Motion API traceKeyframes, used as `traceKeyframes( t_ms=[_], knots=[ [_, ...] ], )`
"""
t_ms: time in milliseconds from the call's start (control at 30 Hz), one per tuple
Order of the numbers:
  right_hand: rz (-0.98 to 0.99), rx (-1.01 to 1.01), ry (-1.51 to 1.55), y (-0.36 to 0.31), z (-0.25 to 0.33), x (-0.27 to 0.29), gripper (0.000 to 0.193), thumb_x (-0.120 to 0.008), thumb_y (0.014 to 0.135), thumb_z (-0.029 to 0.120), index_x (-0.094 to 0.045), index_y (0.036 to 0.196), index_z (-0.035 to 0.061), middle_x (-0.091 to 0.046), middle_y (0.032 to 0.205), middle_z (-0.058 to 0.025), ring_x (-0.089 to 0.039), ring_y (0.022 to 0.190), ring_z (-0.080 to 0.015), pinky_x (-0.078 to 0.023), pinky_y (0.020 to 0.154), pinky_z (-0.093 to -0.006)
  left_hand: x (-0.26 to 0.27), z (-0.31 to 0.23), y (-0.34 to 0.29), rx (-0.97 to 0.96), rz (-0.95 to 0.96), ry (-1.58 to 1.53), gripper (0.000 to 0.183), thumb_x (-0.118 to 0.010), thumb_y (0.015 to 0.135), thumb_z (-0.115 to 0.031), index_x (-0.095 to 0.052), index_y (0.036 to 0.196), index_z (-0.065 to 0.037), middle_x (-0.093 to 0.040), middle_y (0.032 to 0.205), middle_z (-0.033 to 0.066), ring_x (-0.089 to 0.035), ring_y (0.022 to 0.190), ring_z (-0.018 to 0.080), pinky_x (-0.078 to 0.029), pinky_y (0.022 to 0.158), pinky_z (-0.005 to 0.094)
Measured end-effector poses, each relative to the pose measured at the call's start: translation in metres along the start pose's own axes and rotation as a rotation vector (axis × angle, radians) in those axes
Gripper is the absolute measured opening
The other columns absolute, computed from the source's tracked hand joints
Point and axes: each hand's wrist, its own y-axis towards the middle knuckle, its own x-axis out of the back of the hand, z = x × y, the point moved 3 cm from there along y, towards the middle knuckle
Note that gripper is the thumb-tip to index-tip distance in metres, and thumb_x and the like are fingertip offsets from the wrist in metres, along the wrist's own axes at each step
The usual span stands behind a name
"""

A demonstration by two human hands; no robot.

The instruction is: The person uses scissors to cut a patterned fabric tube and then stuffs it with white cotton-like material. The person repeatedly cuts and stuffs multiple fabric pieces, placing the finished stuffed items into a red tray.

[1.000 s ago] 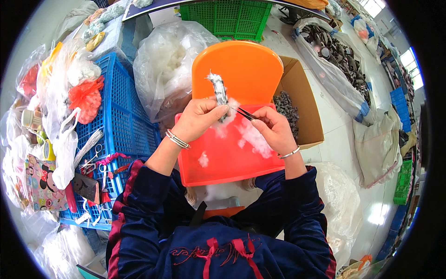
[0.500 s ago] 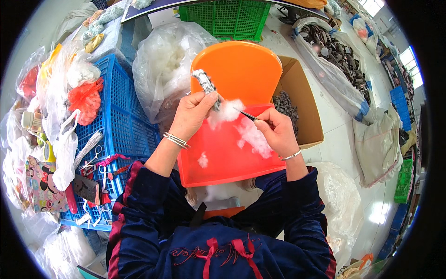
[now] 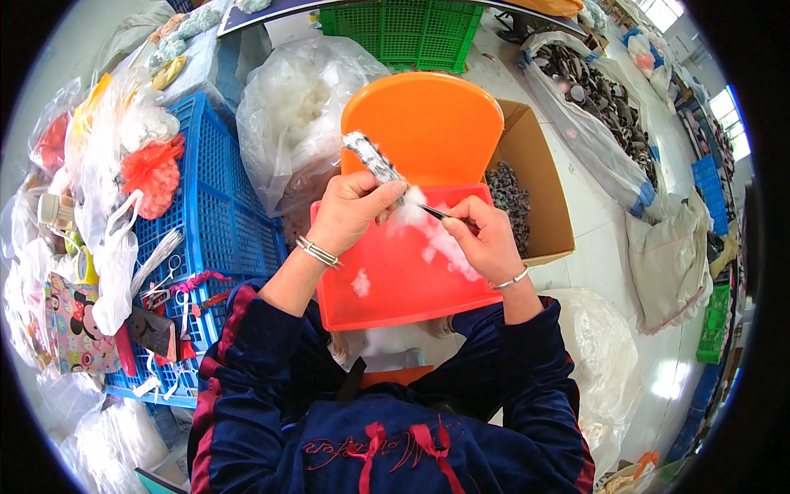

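Observation:
My left hand (image 3: 354,206) is closed on a narrow grey-and-white furry fabric tube (image 3: 374,160), one end sticking out up and to the left. At its lower right end sits a tuft of white stuffing fluff (image 3: 411,207). In my right hand (image 3: 484,239) is a thin dark pointed tool (image 3: 433,212), perhaps tweezers, its tip at the fluff against the tube's end. Both hands are above the seat of a red and orange plastic chair (image 3: 370,300). More white fluff (image 3: 448,251) lies on that seat, with a small piece (image 3: 360,283) apart on the left.
A clear bag of stuffing (image 3: 288,123) stands behind on the left, beside blue crates (image 3: 206,165) with scissors (image 3: 173,265) on top. To the right, a cardboard box (image 3: 547,198) holds grey furry pieces (image 3: 508,198). A green crate (image 3: 403,33) stands at the back.
The fluff has shrunk to a smaller tuft against the tube's end, and the tool tip has moved in with it. The tube has tilted further to the right.

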Motion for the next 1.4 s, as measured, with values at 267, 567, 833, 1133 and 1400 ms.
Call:
traceKeyframes(
  t_ms=[267, 567, 833, 1133, 1400],
  knots=[
    [0.023, -0.052, 0.11, -0.001, -0.017, -0.009, 0.01, -0.064, 0.089, 0.007, -0.058, 0.085, -0.0011, -0.055, 0.066, -0.0013, -0.049, 0.056, -0.006, -0.039, 0.051, -0.0225, -0.008, 0.006, -0.005, 0.005, 0.037, 0.016, 0.015, -0.066, 0.09, -0.014, -0.069, 0.086, 0.0, -0.062, 0.068, 0.0012, -0.054, 0.058, 0.0063, -0.043, 0.055, 0.0211],
    [-0.001, -0.218, 0.5, -0.005, -0.021, -0.029, 0.009, -0.061, 0.092, 0.009, -0.058, 0.093, 0.0003, -0.057, 0.074, 0.0015, -0.05, 0.063, -0.0033, -0.041, 0.054, -0.0202, -0.023, 0.017, -0.007, 0.011, 0.022, -0.052, 0.019, -0.062, 0.093, -0.017, -0.068, 0.087, 0.0, -0.063, 0.07, 0.0019, -0.055, 0.058, 0.0072, -0.044, 0.055, 0.0213],
    [-0.039, -0.064, -0.005, 0.001, -0.007, 0.014, 0.015, -0.069, 0.086, 0.01, -0.059, 0.086, -0.0015, -0.057, 0.067, -0.003, -0.052, 0.06, -0.006, -0.042, 0.055, -0.022, 0.002, 0.012, 0.003, 0.049, -0.1, -0.213, 0.02, -0.062, 0.093, -0.017, -0.06, 0.078, -0.004, -0.057, 0.065, 0.0023, -0.052, 0.054, 0.0096, -0.04, 0.052, 0.0227],
    [-0.088, 0.178, -0.221, 0.004, 0.006, 0.009, 0.011, -0.068, 0.083, 0.006, -0.059, 0.088, 0.001, -0.058, 0.078, -0.0086, -0.056, 0.062, -0.0179, -0.045, 0.057, -0.0268, -0.003, 0.01, 0.0, 0.129, -0.067, -0.411, 0.018, -0.064, 0.092, -0.018, -0.061, 0.08, -0.005, -0.057, 0.066, 0.0018, -0.05, 0.054, 0.0096, -0.041, 0.051, 0.0249],
    [-0.075, 0.166, -0.204, 0.004, 0.001, 0.003, 0.011, -0.067, 0.084, 0.006, -0.058, 0.087, 0.0004, -0.056, 0.073, -0.0095, -0.056, 0.059, -0.021, -0.044, 0.055, -0.0291, -0.004, 0.008, 0.0, 0.165, -0.034, -0.439, 0.02, -0.065, 0.091, -0.02, -0.061, 0.079, -0.005, -0.056, 0.065, 0.0008, -0.049, 0.054, 0.0091, -0.041, 0.051, 0.0234]
  ],
)
